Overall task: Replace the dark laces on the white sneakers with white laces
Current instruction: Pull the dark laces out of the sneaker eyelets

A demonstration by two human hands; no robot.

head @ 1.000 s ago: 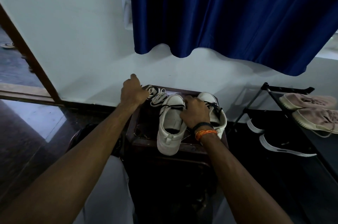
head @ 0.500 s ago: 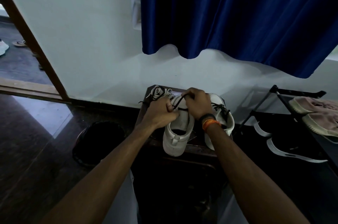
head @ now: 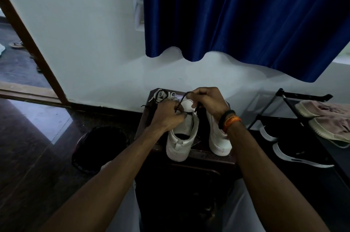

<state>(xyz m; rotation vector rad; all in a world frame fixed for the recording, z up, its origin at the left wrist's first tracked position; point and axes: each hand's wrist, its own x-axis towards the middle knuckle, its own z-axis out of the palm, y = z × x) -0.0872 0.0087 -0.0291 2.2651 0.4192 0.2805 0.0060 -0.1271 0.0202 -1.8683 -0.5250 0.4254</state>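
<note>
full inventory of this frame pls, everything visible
white sneakers: 2, white, side by side on the stand
dark lace: 1, black, on the left sneaker, pinched by both hands
white laces: a bundle, white, back left of the stand
stand: 1, dark brown, against the wall
curtain: 1, blue, above
bin: 1, black, floor left of stand
shoe rack: 1, black, right
pink shoes: 2, rack top
black shoes: 2, lower rack
wristbands: black and orange, right wrist
left hand; right hand
</note>
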